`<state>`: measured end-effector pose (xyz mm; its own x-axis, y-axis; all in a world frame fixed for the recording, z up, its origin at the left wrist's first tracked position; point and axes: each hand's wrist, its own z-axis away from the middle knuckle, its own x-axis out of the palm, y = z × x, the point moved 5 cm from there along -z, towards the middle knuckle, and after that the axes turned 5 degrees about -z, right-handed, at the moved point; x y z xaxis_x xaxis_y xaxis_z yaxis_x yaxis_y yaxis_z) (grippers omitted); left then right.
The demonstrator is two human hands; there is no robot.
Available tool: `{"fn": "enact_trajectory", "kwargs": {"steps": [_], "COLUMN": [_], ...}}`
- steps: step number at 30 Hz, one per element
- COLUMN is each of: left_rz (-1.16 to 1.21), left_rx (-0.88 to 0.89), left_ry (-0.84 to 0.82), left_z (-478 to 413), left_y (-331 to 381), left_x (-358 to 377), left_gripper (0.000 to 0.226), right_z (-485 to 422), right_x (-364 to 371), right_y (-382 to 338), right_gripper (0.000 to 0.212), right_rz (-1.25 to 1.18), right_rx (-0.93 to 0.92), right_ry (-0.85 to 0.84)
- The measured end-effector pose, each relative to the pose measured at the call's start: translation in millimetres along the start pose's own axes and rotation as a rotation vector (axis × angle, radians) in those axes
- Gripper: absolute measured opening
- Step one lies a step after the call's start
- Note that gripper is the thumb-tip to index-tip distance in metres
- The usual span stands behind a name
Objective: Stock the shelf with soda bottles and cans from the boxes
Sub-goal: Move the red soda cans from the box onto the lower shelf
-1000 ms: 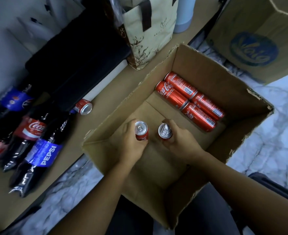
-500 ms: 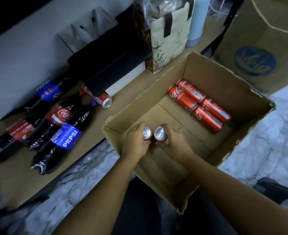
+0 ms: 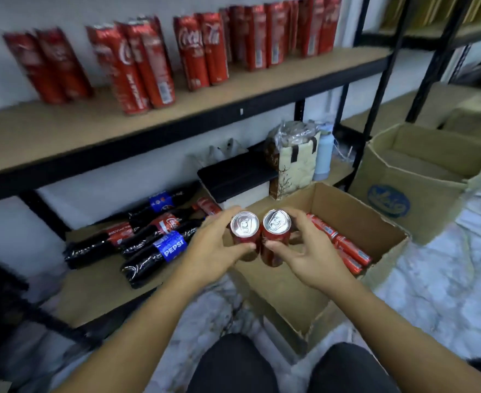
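My left hand [image 3: 212, 251] grips a red cola can [image 3: 244, 236], and my right hand [image 3: 308, 255] grips a second red can [image 3: 275, 236]. Both cans stand upright, side by side and touching, above the open cardboard box [image 3: 355, 214]. Several red cans [image 3: 344, 245] lie inside that box on its right side. The upper shelf [image 3: 219, 95] holds several tall red cola cans [image 3: 194, 49] standing in groups. On the lower shelf [image 3: 97, 282] lie several dark soda bottles, one with a blue Pepsi label [image 3: 171, 246].
A black box [image 3: 236, 174], a printed bag [image 3: 293, 165] and a pale blue flask [image 3: 323, 154] sit on the lower shelf behind the open box. Another cardboard box [image 3: 409, 188] stands at the right. The shelf's black uprights [image 3: 375, 89] rise at the right. Marble floor lies below.
Both hands have lifted their cans up out of the box. My head has tilted upward, bringing the upper shelf with its standing cans into view.
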<state>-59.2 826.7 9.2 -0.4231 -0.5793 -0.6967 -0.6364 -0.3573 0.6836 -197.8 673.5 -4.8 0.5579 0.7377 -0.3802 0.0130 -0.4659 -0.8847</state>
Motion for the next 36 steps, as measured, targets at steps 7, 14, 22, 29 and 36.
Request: {"fn": "enact_trajectory", "kwargs": {"steps": [7,14,22,29,36], "left_rz": [0.066,-0.014,-0.051,-0.061,-0.131], "left_rx": [0.017,0.016,-0.097,-0.288,-0.464], "left_ry": [0.184,0.383,0.528,0.69,0.734], "left_z": [66,91,49,-20,-77], "left_y": [49,61,35,-40,-92], "left_x": [-137,-262,-366,-422,-468], "left_gripper": [0.066,0.051,0.049,0.038,0.03], "right_z": [-4,-54,-152,-241,-315], "right_x": [26,80,157,238,302], "right_y": [-136,-249,-326,-351,-363], "right_gripper": [0.047,0.04,0.052,0.052,0.046], "right_rz": [-0.095,-0.125,-0.147,-0.134,-0.1], "right_rx": [-0.182,-0.329,-0.296,-0.235,-0.212], "right_ry": [-0.097,-0.239,-0.29,-0.313,-0.348]}}
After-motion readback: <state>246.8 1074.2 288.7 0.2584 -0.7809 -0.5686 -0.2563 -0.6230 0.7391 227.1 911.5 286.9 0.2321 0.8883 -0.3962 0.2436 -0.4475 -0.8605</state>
